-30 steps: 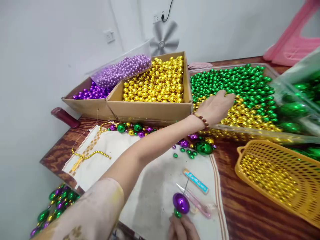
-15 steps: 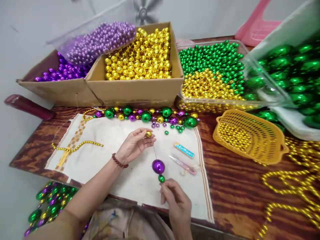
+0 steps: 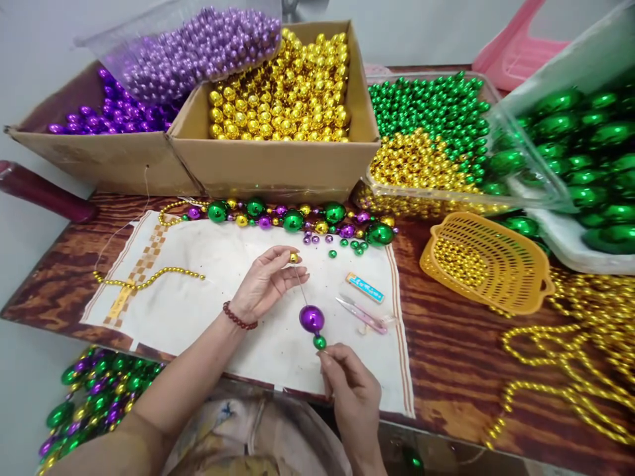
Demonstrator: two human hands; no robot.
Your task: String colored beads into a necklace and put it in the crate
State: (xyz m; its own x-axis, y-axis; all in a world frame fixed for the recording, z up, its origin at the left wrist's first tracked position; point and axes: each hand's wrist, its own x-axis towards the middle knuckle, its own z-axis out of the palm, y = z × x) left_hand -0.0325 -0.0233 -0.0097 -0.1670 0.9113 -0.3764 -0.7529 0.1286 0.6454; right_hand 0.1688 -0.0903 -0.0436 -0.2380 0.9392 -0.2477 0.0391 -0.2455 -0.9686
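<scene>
My left hand (image 3: 265,281) is over the white cloth (image 3: 198,297) and pinches a small gold bead (image 3: 294,257) at the top of a thin needle (image 3: 299,283). On the needle below sit a large purple bead (image 3: 311,318) and a small green bead (image 3: 320,342). My right hand (image 3: 350,390) is closed on the needle's lower end, just under the green bead. A strung row of green, gold and purple beads (image 3: 292,218) lies along the cloth's far edge. A short gold bead strand (image 3: 149,281) rests on the cloth's left side.
Cardboard boxes of purple beads (image 3: 99,119) and gold beads (image 3: 282,92) stand behind. A clear tray (image 3: 426,132) holds green and gold beads. An orange basket (image 3: 489,261), gold strands (image 3: 570,350), small scissors (image 3: 362,314) and a blue packet (image 3: 364,287) lie right. Large green beads (image 3: 585,152) sit far right.
My left hand came back from the tray of green and gold beads with a gold bead and brought it to the needle's top. The view tilted down towards the table.
</scene>
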